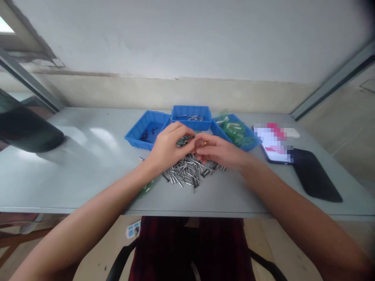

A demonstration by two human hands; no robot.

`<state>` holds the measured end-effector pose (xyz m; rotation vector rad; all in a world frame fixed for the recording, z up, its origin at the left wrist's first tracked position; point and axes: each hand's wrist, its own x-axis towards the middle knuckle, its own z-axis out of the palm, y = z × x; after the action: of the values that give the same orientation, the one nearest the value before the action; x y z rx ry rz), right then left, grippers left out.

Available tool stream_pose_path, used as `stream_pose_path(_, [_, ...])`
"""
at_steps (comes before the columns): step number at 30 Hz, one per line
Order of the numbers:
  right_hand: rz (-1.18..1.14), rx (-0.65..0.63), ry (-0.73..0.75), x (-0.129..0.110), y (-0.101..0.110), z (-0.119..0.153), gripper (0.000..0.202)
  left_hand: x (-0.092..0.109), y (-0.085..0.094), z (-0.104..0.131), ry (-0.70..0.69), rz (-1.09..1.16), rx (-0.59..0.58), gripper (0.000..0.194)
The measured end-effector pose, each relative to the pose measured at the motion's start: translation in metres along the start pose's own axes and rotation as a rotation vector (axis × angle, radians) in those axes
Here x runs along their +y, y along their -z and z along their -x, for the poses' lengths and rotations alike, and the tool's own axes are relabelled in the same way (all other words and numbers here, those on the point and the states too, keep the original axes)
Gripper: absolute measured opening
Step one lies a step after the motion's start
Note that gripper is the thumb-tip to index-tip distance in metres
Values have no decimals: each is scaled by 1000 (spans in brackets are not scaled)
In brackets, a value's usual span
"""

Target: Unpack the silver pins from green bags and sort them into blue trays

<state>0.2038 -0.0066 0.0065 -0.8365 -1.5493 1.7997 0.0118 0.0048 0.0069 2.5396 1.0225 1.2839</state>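
A loose pile of silvery metal pins with a few dark screws (187, 171) lies on the grey table. Over its back edge, my left hand (172, 144) and my right hand (215, 148) meet at the fingertips. Both have curled, closed fingers; whatever is between them is too small to make out. Behind them stand three blue trays: the left tray (137, 130) holds dark screws, the middle tray (190, 124) holds silvery pins, and the right tray (221, 133) holds green plastic bags (236, 130).
A dark cylinder (32, 128) lies or leans at the far left of the table (88, 168). At the right are a lit phone (274, 144) and a black flat case (316, 175). A bit of green plastic (145, 190) sits under my left forearm.
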Motion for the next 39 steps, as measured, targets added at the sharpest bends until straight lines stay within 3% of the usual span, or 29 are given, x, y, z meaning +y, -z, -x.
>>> stream_pose_path(3, [13, 93, -5, -2, 2, 0, 12, 0, -1, 1, -33, 20, -5, 5])
stream_pose_path(7, [16, 79, -23, -2, 3, -1, 15, 2, -1, 3, -102, 56, -28, 6])
stream_pose_path(10, [165, 116, 25, -1, 3, -2, 17, 2, -2, 3, -111, 42, -53, 6])
stream_pose_path(14, [708, 449, 334, -1, 1, -1, 17, -1, -3, 3, -38, 2, -98, 5])
stream_pose_path(16, [955, 504, 515, -1, -1, 2, 18, -1, -3, 3, 3, -17, -133, 5])
stream_pose_path(19, [1131, 379, 659, 0, -6, 6, 21, -2, -4, 3, 32, -53, -190, 7])
stream_pose_path(22, [1199, 267, 689, 4, -7, 5, 23, -2, -5, 3, 34, -64, -225, 12])
stream_pose_path(25, [1237, 233, 685, 8, -5, 3, 24, -3, -6, 3, 36, -67, -240, 12])
stream_pose_path(32, [1295, 196, 488, 7, -9, 6, 34, -6, -5, 3, 30, -115, -259, 4])
stream_pose_path(39, [1319, 92, 296, 5, -13, 7, 20, -5, -6, 4, -34, -140, -244, 5])
